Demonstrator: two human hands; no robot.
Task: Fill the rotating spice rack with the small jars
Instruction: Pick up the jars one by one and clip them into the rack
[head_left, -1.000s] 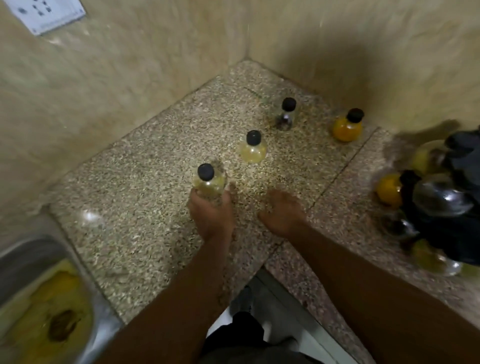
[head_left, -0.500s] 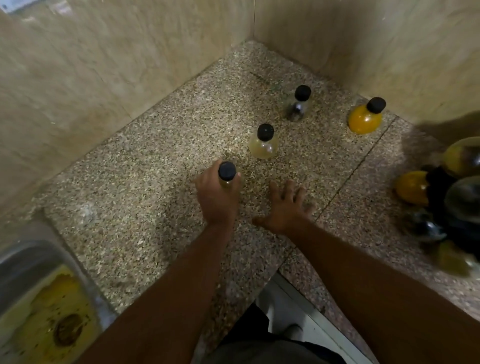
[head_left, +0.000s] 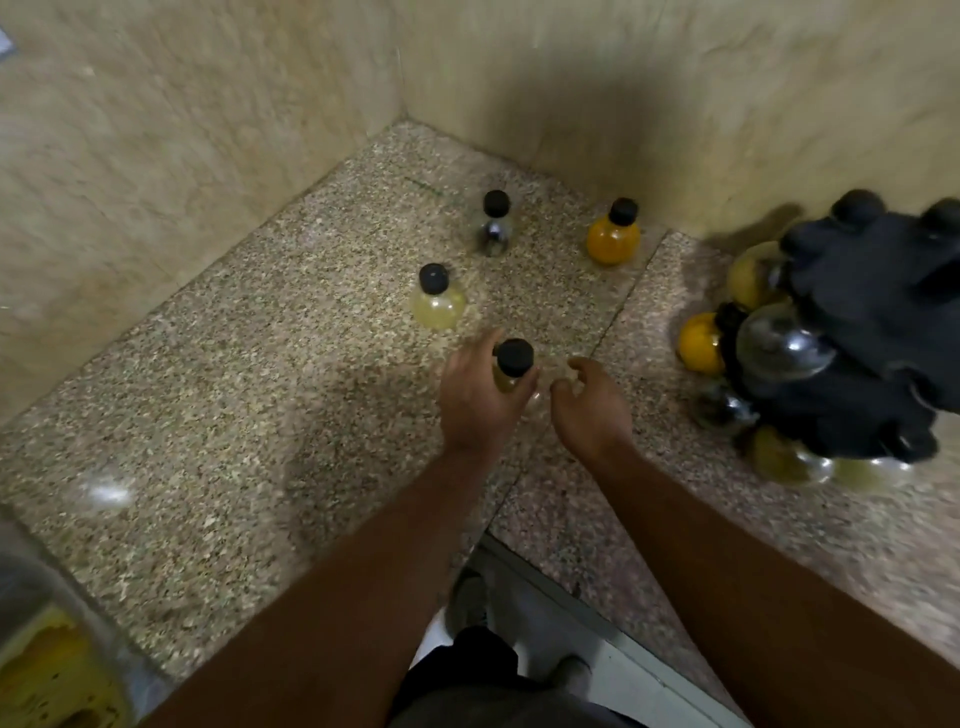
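My left hand (head_left: 480, 397) grips a small black-capped jar (head_left: 511, 364) of yellowish contents, held over the middle of the granite counter (head_left: 260, 374). My right hand (head_left: 587, 405) is right beside it, fingers curled toward the jar's right side; whether it touches is unclear. Three more black-capped jars stand behind: a pale yellow jar (head_left: 438, 299), a clear dark jar (head_left: 494, 223) and an orange jar (head_left: 614, 234). The black rotating spice rack (head_left: 872, 332) at the right edge holds several round jars, including an orange one (head_left: 698, 343).
Beige tiled walls (head_left: 208, 130) meet in a corner behind the jars. A steel sink (head_left: 47, 654) with yellow residue lies at the lower left. The counter's front edge runs diagonally past my legs (head_left: 493, 675).
My left hand has carried the jar to the right, toward the rack. My right hand has lifted off the counter and closed in beside the jar. The view has swung right, showing more of the rack.
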